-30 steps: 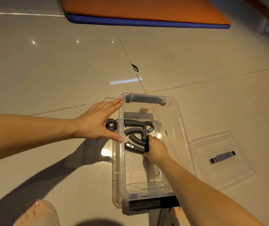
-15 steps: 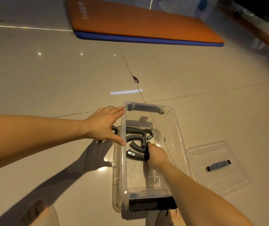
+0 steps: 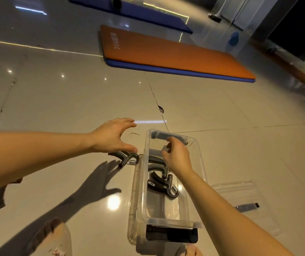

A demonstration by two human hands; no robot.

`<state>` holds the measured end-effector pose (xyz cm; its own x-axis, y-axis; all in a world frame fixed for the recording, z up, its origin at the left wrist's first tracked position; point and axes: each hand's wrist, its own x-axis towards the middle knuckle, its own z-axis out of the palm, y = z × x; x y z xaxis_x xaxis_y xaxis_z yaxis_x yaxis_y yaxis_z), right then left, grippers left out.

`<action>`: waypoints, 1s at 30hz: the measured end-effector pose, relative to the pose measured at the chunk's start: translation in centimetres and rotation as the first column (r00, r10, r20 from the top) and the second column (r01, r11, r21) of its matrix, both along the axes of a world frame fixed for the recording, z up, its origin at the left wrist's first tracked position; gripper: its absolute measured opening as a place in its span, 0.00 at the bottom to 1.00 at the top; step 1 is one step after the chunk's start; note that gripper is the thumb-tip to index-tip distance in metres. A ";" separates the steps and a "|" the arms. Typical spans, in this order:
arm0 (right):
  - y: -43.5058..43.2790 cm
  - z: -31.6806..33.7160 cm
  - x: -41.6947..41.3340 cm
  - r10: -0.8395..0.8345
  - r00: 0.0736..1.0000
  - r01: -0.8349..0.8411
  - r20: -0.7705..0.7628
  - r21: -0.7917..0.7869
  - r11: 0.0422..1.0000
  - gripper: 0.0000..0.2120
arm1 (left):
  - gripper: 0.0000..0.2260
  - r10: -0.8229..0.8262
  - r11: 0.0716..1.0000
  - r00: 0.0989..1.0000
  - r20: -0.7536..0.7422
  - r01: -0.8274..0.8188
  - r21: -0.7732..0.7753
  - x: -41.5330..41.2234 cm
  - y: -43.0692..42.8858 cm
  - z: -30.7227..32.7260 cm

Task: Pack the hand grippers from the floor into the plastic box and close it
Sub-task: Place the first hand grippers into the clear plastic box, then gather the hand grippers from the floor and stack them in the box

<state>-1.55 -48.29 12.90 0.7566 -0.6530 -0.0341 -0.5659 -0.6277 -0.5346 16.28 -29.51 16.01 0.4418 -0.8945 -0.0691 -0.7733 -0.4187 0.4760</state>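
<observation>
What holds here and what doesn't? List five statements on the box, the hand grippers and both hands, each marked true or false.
1. A loose hand gripper lies on the floor outside the plastic box. True.
2. The lid is on the box. False: the lid lies on the floor to the box's right.
3. The left hand grips the loose hand gripper. False: it hovers spread above it and holds nothing.
4. The packed hand grippers lie inside the box. True.
5. The right hand rests on the lid. False: it is over the open box.
</observation>
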 end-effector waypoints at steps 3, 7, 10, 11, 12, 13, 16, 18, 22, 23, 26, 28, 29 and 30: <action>3.1 1.6 3.8 0.082 0.992 -0.084 0.094 0.017 0.996 0.20 | 0.41 0.137 0.991 0.990 0.018 -0.137 -0.008 2.0 3.8 1.6; 8.1 0.0 8.5 0.232 0.971 -0.236 0.063 0.082 0.968 0.24 | 0.40 0.291 0.956 0.956 0.032 -0.292 0.032 4.5 10.1 1.2; 9.9 -3.9 11.0 0.305 0.950 -0.299 -0.062 0.094 0.950 0.29 | 0.39 0.352 0.932 0.935 0.040 -0.354 0.074 5.3 14.2 -0.7; 10.3 -5.3 11.7 0.325 0.940 -0.315 -0.106 0.098 0.944 0.31 | 0.39 0.368 0.923 0.929 0.043 -0.370 0.104 5.3 15.8 -1.8; 10.7 -6.9 12.6 0.343 0.926 -0.330 -0.157 0.102 0.938 0.33 | 0.40 0.397 0.907 0.917 0.039 -0.398 0.137 5.4 17.6 -3.1; 10.8 -8.3 13.3 0.357 0.911 -0.343 -0.208 0.101 0.934 0.34 | 0.40 0.433 0.887 0.901 0.033 -0.433 0.161 5.4 19.3 -4.5; 10.6 -12.3 15.0 0.356 0.874 -0.364 -0.331 0.040 0.930 0.35 | 0.41 0.579 0.796 0.815 0.028 -0.572 0.196 5.2 24.2 -9.2; 10.1 -14.5 15.7 0.321 0.866 -0.363 -0.385 -0.042 0.931 0.37 | 0.41 0.679 0.712 0.733 0.041 -0.672 0.204 4.6 26.6 -12.1; 9.2 -18.0 16.8 0.199 0.885 -0.290 -0.420 -0.166 0.943 0.38 | 0.43 0.834 0.507 0.546 0.081 -0.815 0.282 4.0 29.2 -17.6; 9.1 -18.5 17.0 0.169 0.891 -0.264 -0.421 -0.178 0.948 0.37 | 0.44 0.859 0.459 0.505 0.079 -0.830 0.317 3.9 29.5 -18.7; 9.3 -19.0 17.3 0.134 0.904 -0.234 -0.407 -0.206 0.950 0.31 | 0.42 0.907 0.367 0.417 0.060 -0.852 0.373 3.8 29.7 -20.6; 9.7 -18.8 17.4 0.149 0.905 -0.241 -0.398 -0.193 0.951 0.30 | 0.40 0.913 0.348 0.400 0.079 -0.867 0.356 3.9 29.4 -21.2; 10.0 -18.7 17.3 0.165 0.904 -0.251 -0.393 -0.176 0.952 0.31 | 0.38 0.914 0.349 0.397 0.083 -0.874 0.339 4.0 29.3 -21.3; 10.3 -18.6 17.2 0.184 0.903 -0.262 -0.388 -0.159 0.952 0.32 | 0.37 0.915 0.354 0.396 0.073 -0.877 0.324 4.2 29.1 -21.4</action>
<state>15.67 -37.95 -5.71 0.8430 -0.4908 -0.2202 -0.5282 -0.8328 -0.1657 20.47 -0.41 -5.44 0.9412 0.1009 -0.3223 0.1896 -0.9477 0.2569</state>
